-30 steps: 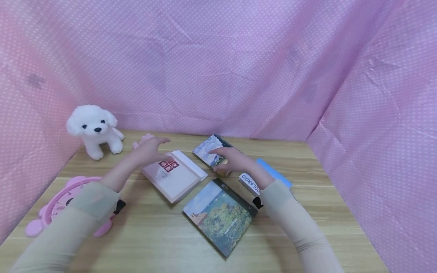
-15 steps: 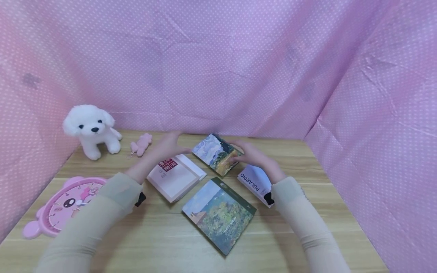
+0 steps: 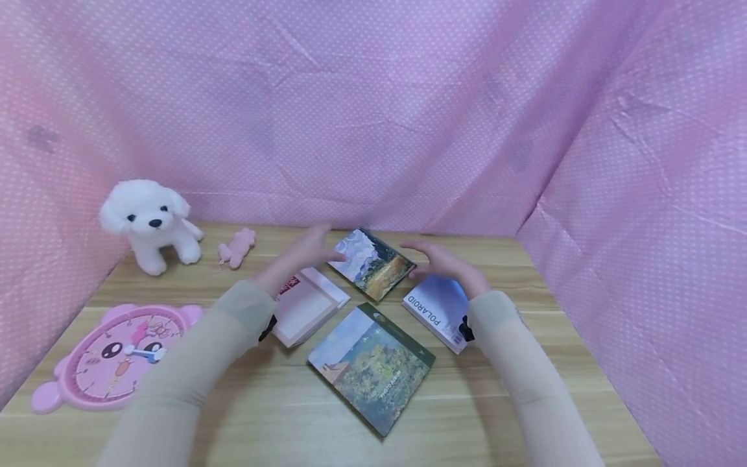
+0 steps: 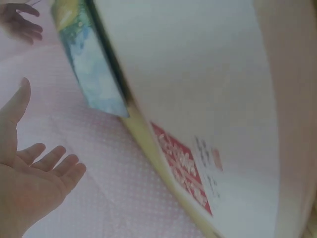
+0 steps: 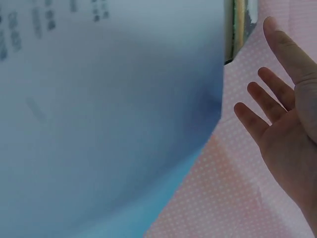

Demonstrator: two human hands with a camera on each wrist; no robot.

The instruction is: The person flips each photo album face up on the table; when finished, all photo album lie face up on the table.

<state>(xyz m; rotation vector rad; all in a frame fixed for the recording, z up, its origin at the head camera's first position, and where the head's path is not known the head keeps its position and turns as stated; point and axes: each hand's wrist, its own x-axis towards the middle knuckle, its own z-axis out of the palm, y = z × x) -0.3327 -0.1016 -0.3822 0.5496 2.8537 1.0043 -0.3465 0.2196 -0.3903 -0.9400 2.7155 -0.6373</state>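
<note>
A small book (image 3: 376, 263) with a landscape painting on its cover lies flat at the back middle of the table. My left hand (image 3: 305, 251) hovers on its left, thumb apart from the fingers, above a white book or box with a red seal (image 3: 309, 305) that my forearm partly hides. On the right side of the painted book, my right hand (image 3: 442, 264) hangs in a similar pose beyond a white box lettered POLAROID (image 3: 434, 308). In the left wrist view the left palm (image 4: 39, 188) holds nothing; the right palm (image 5: 292, 134) holds nothing in the right wrist view.
A photo album (image 3: 373, 370) lies nearest the front. On the left are a pink cartoon clock (image 3: 111, 360), a white plush dog (image 3: 153, 224) and a small pink bear-shaped figure (image 3: 238, 248). A pink dotted curtain (image 3: 373, 130) encloses the wooden table (image 3: 268, 415).
Left hand has moved right, from over the red-sealed item to the painted book's left side. Right hand has shifted right, off the painted book, uncovering it. The pink figure and the clock are more visible.
</note>
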